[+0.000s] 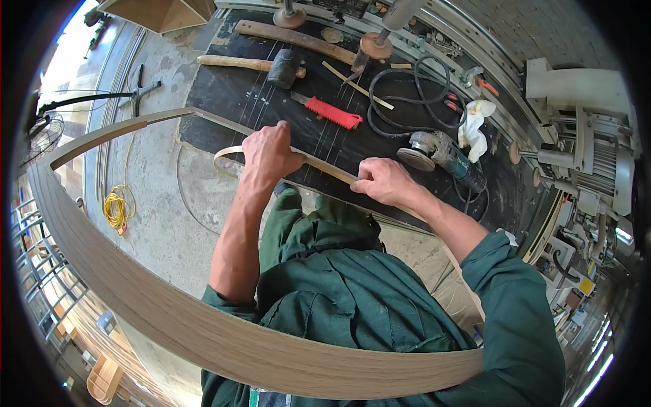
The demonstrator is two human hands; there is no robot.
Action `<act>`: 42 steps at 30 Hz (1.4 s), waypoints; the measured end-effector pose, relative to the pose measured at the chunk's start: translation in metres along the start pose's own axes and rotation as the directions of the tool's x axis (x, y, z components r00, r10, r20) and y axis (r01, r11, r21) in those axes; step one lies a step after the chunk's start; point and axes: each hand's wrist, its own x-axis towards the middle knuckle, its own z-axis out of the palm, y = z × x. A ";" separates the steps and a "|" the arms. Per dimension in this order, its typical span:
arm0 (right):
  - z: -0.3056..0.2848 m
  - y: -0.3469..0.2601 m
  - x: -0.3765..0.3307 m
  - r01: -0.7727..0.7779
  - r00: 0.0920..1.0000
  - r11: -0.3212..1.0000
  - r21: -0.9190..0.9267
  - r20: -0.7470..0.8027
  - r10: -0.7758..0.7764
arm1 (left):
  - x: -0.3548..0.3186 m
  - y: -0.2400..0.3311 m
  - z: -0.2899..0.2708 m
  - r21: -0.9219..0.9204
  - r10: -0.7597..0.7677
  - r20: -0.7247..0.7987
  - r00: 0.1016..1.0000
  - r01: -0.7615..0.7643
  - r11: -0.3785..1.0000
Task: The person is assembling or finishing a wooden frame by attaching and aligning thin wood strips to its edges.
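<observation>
A large angular wooden frame (203, 325) with a wood-grain face surrounds my body, its far side lying along the near edge of the black-topped bench. My left hand (271, 154) is closed over that far side, thumb on top. From beneath it a thin pale edging strip (218, 160) curls out in a loose loop to the left. Further right, my right hand (385, 182) is closed with fingers bent, gripping the same narrow edge. Between the hands a light band of wood (329, 169) shows. What lies under my fingers is hidden.
On the bench (237, 95) lie a black mallet (285, 68), a red-handled saw (333, 112), a wooden bar (291, 39), an angle grinder (441, 157), black cable and a crumpled white cloth (476, 123). Clamp posts stand behind. A yellow cord (116, 207) lies on the floor.
</observation>
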 end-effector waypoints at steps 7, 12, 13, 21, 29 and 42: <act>0.025 -0.002 0.010 0.084 0.981 0.988 0.129 -0.182 -0.059 | 0.008 -0.007 -0.003 -0.099 0.080 0.086 0.993 -0.071 0.993; 0.025 -0.046 0.053 0.046 0.979 0.993 0.107 -0.205 -0.023 | 0.015 -0.008 0.000 0.015 0.099 0.095 0.991 -0.101 0.995; 0.022 -0.054 0.063 0.035 0.985 0.991 0.129 -0.173 -0.012 | 0.018 -0.009 0.000 0.012 0.102 0.100 0.990 -0.104 0.995; 0.006 -0.042 0.047 0.039 0.999 0.998 0.047 -0.024 -0.038 | 0.023 -0.022 -0.007 -0.027 0.059 0.141 0.988 -0.056 0.998; -0.005 0.013 -0.011 0.041 0.998 0.999 -0.035 -0.041 -0.042 | 0.022 -0.024 -0.009 -0.094 0.055 0.147 0.988 -0.041 0.995; -0.021 0.112 -0.093 0.172 0.985 0.975 -0.142 0.056 -0.165 | 0.020 -0.019 -0.006 -0.080 0.050 0.108 0.993 -0.042 0.996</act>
